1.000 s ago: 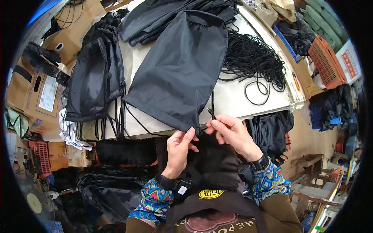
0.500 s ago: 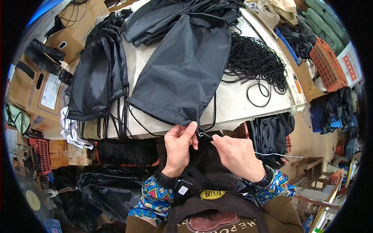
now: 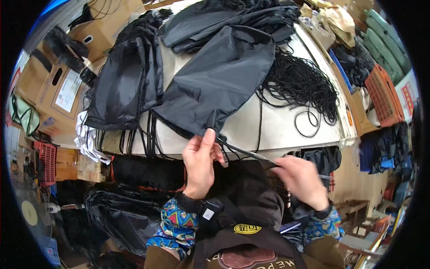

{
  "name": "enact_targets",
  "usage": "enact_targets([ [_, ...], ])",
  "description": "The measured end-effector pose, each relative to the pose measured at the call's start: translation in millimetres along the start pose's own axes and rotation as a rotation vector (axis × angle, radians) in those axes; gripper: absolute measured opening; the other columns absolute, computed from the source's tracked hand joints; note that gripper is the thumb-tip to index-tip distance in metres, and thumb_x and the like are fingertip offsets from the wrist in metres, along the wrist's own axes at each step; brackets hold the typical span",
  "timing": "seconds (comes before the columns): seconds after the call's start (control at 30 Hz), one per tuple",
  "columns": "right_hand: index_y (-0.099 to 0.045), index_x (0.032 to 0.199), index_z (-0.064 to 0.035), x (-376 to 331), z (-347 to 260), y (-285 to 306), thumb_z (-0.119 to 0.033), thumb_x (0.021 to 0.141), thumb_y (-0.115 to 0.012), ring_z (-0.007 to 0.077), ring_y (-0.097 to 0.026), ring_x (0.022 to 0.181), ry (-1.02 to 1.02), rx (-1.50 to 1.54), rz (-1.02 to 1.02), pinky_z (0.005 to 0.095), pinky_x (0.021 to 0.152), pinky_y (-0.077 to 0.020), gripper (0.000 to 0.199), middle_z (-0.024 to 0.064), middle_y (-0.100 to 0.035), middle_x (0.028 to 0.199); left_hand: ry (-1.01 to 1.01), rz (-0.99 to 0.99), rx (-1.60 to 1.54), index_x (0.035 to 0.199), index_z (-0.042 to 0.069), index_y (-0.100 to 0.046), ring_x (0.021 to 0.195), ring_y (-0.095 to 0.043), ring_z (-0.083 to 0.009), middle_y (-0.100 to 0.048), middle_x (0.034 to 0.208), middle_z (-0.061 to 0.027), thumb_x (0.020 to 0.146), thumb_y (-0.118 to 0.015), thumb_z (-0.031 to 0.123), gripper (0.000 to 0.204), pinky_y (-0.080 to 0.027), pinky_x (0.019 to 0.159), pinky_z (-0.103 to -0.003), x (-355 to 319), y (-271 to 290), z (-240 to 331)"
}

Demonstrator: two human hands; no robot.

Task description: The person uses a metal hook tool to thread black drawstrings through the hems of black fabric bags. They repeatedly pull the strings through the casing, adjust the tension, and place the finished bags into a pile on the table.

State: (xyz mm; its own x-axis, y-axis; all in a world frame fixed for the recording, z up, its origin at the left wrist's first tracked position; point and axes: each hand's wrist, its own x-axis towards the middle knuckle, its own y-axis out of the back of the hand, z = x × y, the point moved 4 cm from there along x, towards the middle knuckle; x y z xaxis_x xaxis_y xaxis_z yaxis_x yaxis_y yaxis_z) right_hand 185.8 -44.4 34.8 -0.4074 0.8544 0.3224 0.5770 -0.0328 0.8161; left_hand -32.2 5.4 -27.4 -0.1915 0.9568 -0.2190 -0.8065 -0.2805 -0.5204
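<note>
Fabric in black, faintly shiny, makes up the black bag (image 3: 219, 74) lying aslant on the white table (image 3: 280, 134) in the head view, its near corner drawn to the front edge. The left hand (image 3: 200, 161) grasps that corner between thumb and fingers, the thumb uppermost. The right hand (image 3: 304, 177) (blurred, so its fingers are hard to separate) is closed on a thin rod (image 3: 251, 154) slanting from the bag's held corner. Whether the rod's tip sits inside the hem or just against it, I cannot tell. A black cord (image 3: 260, 121) runs down over the table edge, to the right of the bag. Beside the bag on the right lies a loose heap of black cords (image 3: 309, 85); on the left rest finished-looking dark bags (image 3: 127, 83) with strings hanging over the edge, and behind it more folded fabric (image 3: 224, 22). An orange basket (image 3: 383, 96) stands farther right.
</note>
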Motion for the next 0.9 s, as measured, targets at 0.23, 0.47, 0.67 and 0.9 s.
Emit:
enact_targets([
  [0.23, -0.061, 0.100, -0.0026, 9, -7, -20, -0.006, 0.081, -0.064, 0.0319, -0.057, 0.060, -0.031, -0.032, -0.034, 0.0387, 0.052, -0.0440, 0.020, 0.0125, -0.053, 0.068, 0.216, -0.390, 0.140, 0.078, 0.000, -0.060, 0.050, -0.057, -0.0125, -0.060, 0.062, -0.0060, 0.088, -0.064, 0.025, 0.027, -0.047, 0.044, -0.024, -29, -28, -46],
  [0.47, -0.064, 0.090, 0.0023, -15, 5, 16, -0.002, 0.079, -0.064, 0.0308, -0.061, 0.062, -0.281, 0.161, -0.257, 0.0338, 0.056, -0.0467, 0.011, 0.0160, -0.059, 0.069, 0.007, -0.051, 0.087, 0.071, 0.005, -0.052, 0.044, -0.052, -0.0105, -0.056, 0.057, -0.0048, 0.095, -0.050, 0.041, 0.043, -0.042, 0.040, -0.023, 18, 22, 4],
  [0.67, -0.063, 0.095, 0.0050, -2, 5, -31, -0.005, 0.085, -0.061, 0.0273, -0.064, 0.065, -0.382, 0.320, -0.132, 0.0303, 0.060, -0.0486, 0.015, 0.0170, -0.064, 0.075, 0.179, -0.560, 0.455, 0.066, 0.002, -0.058, 0.047, -0.052, -0.0089, -0.058, 0.058, -0.0047, 0.097, -0.046, 0.040, 0.051, -0.039, 0.044, -0.022, -35, -23, -52],
  [0.9, -0.067, 0.085, -0.0025, -13, 6, -30, -0.010, 0.084, -0.062, 0.0216, -0.055, 0.058, -0.278, 0.252, -0.107, 0.0309, 0.060, -0.0402, 0.009, 0.0053, -0.059, 0.061, 0.085, -0.348, 0.120, 0.088, 0.003, -0.062, 0.074, -0.056, -0.0051, -0.062, 0.084, 0.0007, 0.092, -0.058, 0.018, 0.016, -0.046, 0.063, -0.021, -5, -16, -27],
])
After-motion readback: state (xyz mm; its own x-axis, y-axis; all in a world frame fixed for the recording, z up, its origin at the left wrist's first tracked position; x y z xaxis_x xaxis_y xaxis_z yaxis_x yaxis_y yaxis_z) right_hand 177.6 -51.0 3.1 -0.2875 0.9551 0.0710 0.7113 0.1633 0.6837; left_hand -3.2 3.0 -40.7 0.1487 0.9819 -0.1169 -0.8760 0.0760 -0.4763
